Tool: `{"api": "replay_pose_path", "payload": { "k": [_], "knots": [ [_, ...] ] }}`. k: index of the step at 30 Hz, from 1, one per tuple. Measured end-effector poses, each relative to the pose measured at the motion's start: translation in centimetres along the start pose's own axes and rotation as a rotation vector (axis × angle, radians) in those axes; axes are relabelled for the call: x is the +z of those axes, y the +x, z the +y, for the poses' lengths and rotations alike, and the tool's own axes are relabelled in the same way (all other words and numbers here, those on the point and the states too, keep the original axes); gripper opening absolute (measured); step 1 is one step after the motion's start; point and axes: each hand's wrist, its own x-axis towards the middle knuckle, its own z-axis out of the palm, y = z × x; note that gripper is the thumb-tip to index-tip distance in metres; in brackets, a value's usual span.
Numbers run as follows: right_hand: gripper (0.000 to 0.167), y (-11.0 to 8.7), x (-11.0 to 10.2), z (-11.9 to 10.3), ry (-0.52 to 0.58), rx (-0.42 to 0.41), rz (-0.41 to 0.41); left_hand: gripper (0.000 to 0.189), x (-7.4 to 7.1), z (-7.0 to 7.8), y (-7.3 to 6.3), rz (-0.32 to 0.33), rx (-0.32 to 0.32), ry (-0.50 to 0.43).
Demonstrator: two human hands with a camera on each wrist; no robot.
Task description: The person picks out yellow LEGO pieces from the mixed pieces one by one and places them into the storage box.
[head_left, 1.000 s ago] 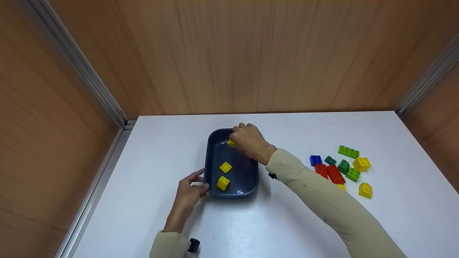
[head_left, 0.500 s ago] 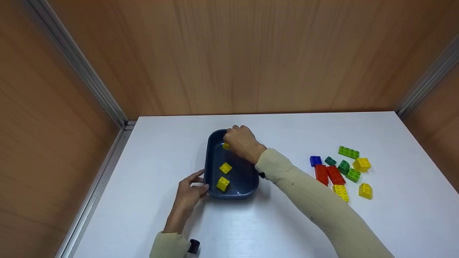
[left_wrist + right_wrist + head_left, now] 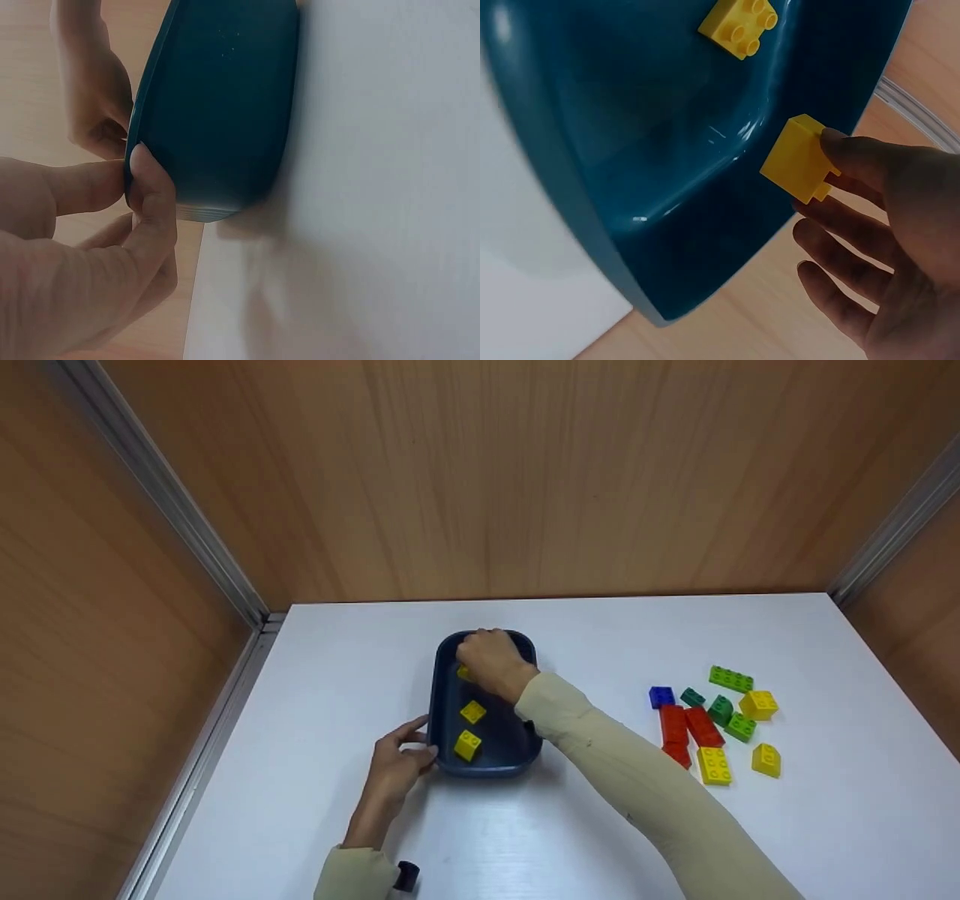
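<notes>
In the right wrist view, my right hand (image 3: 900,217) pinches a yellow toy brick (image 3: 791,161) between thumb and fingers, inside a dark blue tray (image 3: 652,135). The head view has this right hand (image 3: 491,660) over the tray's far part, with the brick partly hidden under it. Two more yellow bricks lie on the tray floor, a flat-looking one (image 3: 473,712) and a taller one (image 3: 467,745) nearer the front. At the tray's left side is my left hand (image 3: 397,765). Its thumb and fingers pinch the tray rim (image 3: 137,112) in the left wrist view.
Right of the tray, a loose group of bricks lies on the white table (image 3: 300,735): a blue brick (image 3: 662,697), several red (image 3: 703,726), green (image 3: 730,679) and yellow bricks (image 3: 714,766). Wood-grain panels (image 3: 480,480) stand behind and at both sides.
My right hand has moved left and slightly nearer across the tray's far end, carrying the yellow brick. Its sleeve has uncovered more red and yellow bricks. The left hand and tray have stayed put.
</notes>
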Motion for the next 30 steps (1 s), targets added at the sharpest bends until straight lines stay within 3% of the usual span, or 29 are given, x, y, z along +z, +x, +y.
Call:
{"api": "replay_pose_path", "payload": {
  "k": [11, 30],
  "knots": [
    [0.022, 0.6, 0.6, -1.0, -0.001, 0.027, -0.089, 0.056, 0.1, 0.2, -0.1, 0.004, 0.014, 0.018],
    [0.028, 1.3, 1.5, -2.1, -0.063, 0.054, -0.159, 0.055, -0.1, 0.1, -0.1, -0.003, -0.004, 0.017]
  ]
}}
